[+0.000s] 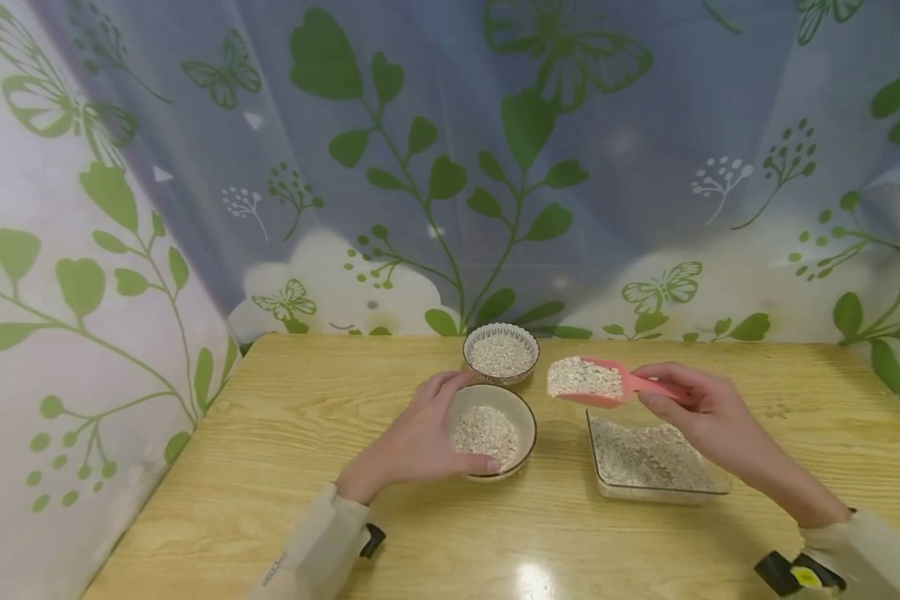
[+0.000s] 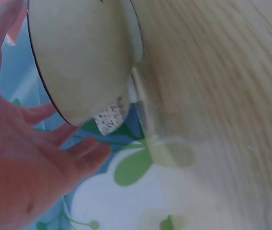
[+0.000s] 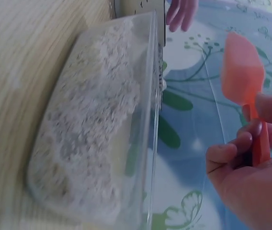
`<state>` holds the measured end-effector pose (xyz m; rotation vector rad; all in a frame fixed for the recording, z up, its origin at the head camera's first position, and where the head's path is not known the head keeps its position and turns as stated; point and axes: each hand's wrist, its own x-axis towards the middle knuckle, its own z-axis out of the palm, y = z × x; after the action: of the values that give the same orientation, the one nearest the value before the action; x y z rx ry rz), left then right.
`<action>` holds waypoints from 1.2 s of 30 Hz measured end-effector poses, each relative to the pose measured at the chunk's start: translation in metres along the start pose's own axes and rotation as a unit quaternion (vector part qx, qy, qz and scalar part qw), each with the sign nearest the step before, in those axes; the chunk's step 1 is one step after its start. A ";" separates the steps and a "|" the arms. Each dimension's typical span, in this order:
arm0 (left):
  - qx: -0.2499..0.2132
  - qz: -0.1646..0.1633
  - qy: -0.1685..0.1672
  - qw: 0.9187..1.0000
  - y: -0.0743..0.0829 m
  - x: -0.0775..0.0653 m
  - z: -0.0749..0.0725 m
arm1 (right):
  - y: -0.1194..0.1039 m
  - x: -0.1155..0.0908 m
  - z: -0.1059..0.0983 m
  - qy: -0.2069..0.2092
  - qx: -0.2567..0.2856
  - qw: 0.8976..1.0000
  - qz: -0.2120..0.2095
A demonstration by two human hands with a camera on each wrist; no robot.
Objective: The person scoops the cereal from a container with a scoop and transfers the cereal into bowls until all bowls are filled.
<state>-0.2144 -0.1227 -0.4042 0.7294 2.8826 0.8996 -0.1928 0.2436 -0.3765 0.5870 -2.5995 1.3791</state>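
My left hand (image 1: pixel 427 437) curves around the left side of a cream bowl (image 1: pixel 525 421), with its thumb over the near rim and its fingers at the far rim. Flat pale oat flakes (image 1: pixel 487 433) lie in the bowl. In the left wrist view, fingers (image 2: pixel 81 153) spread beside the bowl's outer wall (image 2: pixel 81 62). My right hand (image 1: pixel 708 408) grips the handle of a pink scoop (image 1: pixel 600 402), heaped with flakes and held up between the bowl and a clear glass dish (image 1: pixel 663 496). In the right wrist view, the scoop's underside (image 3: pixel 243 69) shows.
Behind the cream bowl stands a smaller patterned bowl (image 1: pixel 501 379) of flakes. More flakes (image 3: pixel 95 100) partly cover the glass dish's bottom. Everything stands on a wooden table (image 1: pixel 330 375), backed by a curtain (image 1: pixel 435 167) printed with leaves and butterflies.
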 end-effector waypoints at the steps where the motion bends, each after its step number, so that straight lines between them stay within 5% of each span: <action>1: -0.003 -0.003 -0.007 1.000 -0.003 0.000 0.000 | -0.003 0.002 0.002 -0.009 -0.003 1.000 0.002; 13: -0.092 0.013 -0.103 0.990 -0.025 0.006 0.004 | -0.043 0.032 0.036 -0.094 -0.053 0.994 0.011; 17: -0.106 0.013 -0.110 0.988 -0.025 0.006 0.005 | -0.054 0.041 0.049 -0.104 -0.124 0.985 -0.062; 23: -0.109 -0.005 -0.115 0.987 -0.021 0.005 0.003 | -0.067 0.050 0.061 -0.098 -0.235 0.955 -0.154; 28: -0.109 -0.012 -0.117 0.987 -0.021 0.005 0.003 | -0.075 0.055 0.060 -0.092 -0.288 0.940 -0.157; 36: -0.118 -0.023 -0.124 0.985 -0.022 0.005 0.003 | -0.073 0.058 0.068 -0.131 -0.276 0.941 -0.143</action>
<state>-0.2272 -0.1348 -0.4181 0.6929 2.5134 1.0395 -0.2122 0.1349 -0.3418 1.0469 -2.7681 0.4730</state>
